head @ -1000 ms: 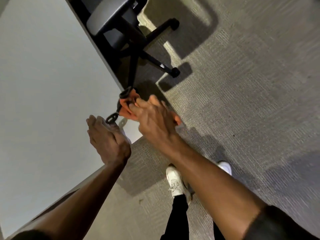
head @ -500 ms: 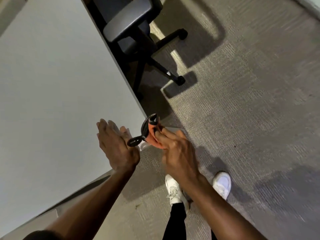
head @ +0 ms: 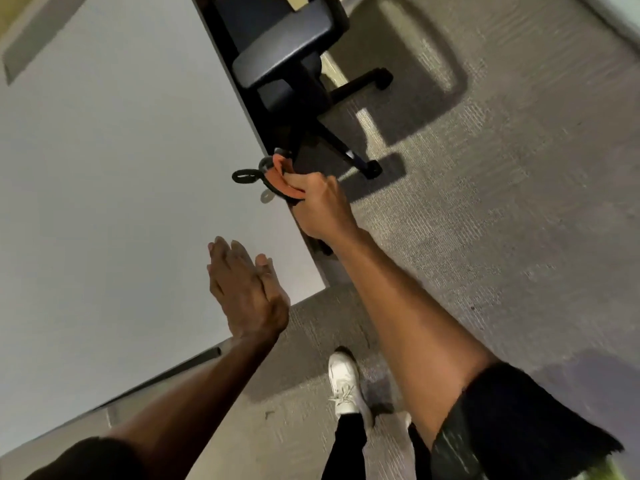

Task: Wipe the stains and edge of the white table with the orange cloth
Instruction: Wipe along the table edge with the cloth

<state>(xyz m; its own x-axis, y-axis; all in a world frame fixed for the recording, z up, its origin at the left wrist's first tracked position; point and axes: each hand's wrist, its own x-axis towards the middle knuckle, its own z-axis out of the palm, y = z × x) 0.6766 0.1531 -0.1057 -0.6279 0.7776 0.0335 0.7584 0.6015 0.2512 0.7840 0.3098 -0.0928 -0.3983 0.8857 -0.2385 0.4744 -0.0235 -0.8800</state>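
The white table point(head: 114, 188) fills the left of the view, its right edge running from the top centre down to a corner near the middle. My right hand point(head: 320, 207) is shut on the orange cloth point(head: 285, 183), which has a black trim and a black loop sticking out over the tabletop. The cloth sits against the table's right edge, well up from the corner. My left hand point(head: 247, 294) rests flat on the tabletop near that corner, fingers apart, holding nothing.
A dark office chair point(head: 294, 60) on a wheeled base stands tight against the table's right edge, just beyond the cloth. Grey carpet point(head: 502, 209) covers the floor to the right. My white shoes point(head: 346, 382) show below the corner.
My right hand has slid the cloth away from the corner, further up along the table's right edge toward the chair. My left hand has stayed flat near the corner.
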